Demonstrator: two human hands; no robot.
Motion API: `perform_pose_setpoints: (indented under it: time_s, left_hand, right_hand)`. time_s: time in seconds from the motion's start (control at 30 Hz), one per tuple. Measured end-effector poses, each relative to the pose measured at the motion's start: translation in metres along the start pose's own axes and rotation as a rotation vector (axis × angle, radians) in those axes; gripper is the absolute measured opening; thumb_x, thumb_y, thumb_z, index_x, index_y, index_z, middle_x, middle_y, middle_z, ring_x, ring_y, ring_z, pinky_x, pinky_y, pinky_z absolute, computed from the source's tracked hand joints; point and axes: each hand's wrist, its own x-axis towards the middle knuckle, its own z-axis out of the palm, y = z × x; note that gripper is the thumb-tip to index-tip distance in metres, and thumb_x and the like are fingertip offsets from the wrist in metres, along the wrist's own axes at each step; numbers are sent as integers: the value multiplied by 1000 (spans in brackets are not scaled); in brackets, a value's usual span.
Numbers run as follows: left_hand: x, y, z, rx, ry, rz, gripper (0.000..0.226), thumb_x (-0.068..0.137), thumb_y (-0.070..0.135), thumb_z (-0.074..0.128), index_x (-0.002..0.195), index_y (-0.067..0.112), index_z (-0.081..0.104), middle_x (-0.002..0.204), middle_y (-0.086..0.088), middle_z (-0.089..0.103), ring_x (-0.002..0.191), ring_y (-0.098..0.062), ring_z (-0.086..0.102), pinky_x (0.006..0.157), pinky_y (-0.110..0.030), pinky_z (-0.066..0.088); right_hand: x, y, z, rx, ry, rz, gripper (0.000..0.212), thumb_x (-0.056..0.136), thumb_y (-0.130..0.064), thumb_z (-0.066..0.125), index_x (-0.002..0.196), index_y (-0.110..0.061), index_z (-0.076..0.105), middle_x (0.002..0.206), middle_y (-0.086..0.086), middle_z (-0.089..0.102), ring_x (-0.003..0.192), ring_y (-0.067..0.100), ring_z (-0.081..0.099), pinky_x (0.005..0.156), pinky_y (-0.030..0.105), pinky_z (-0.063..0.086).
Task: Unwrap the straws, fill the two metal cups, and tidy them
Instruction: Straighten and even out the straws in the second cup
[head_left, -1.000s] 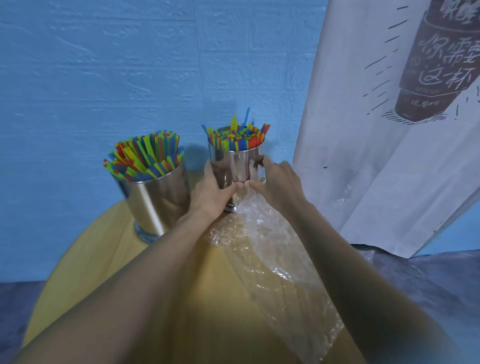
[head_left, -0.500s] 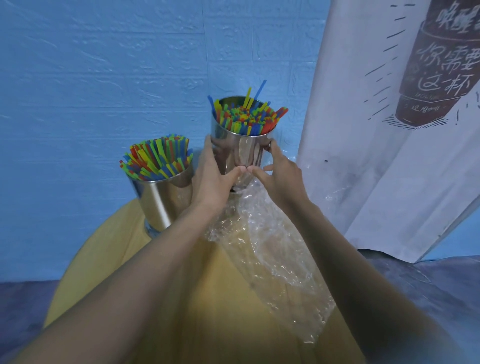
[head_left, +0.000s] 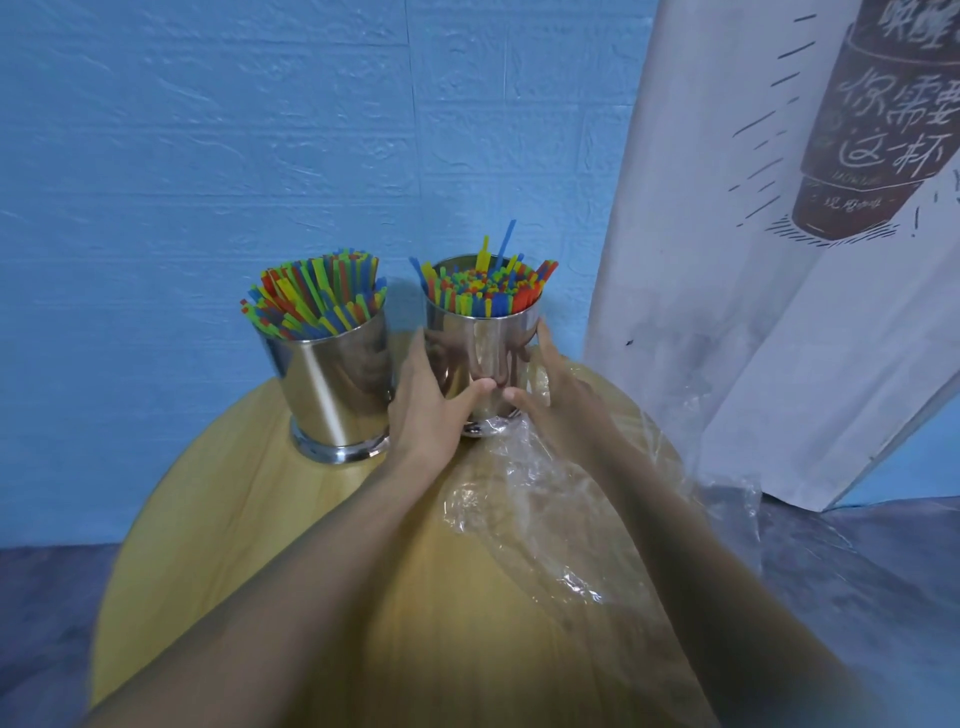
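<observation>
Two shiny metal cups packed with coloured straws stand at the far side of a round wooden table (head_left: 270, 519). The left cup (head_left: 332, 384) stands alone, its straws (head_left: 317, 296) fanned out. Both my hands hold the right cup (head_left: 480, 348) from either side: my left hand (head_left: 426, 410) wraps its left wall, my right hand (head_left: 558, 400) its right wall, thumbs nearly meeting in front. Its straws (head_left: 485, 288) stand upright, a yellow and a blue one sticking higher. The cup's base touches the table at the edge of the clear plastic wrapper (head_left: 535, 499).
The crumpled wrapper stretches over the table's right half and off its right edge. A blue wall rises right behind the cups. A white cloth banner (head_left: 779, 260) with a printed cup hangs at the right, close to the right cup.
The right cup was lifted clear of the table half a second ago; both hands have brought it back down beside the left cup.
</observation>
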Motion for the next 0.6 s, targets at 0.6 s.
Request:
perform_pose_setpoints:
  time_s: [0.6]
  left_hand:
    - [-15,-12,-12,-49,42,36,108,79,54,82,162,32,16,163,6,34,146,-14,38,110,-27,30]
  right_hand:
    - [-7,5,13,-97,-45,-9,129,87,-30,81,154,-42,-28,166,-4,32,123,32,61,95,43,52]
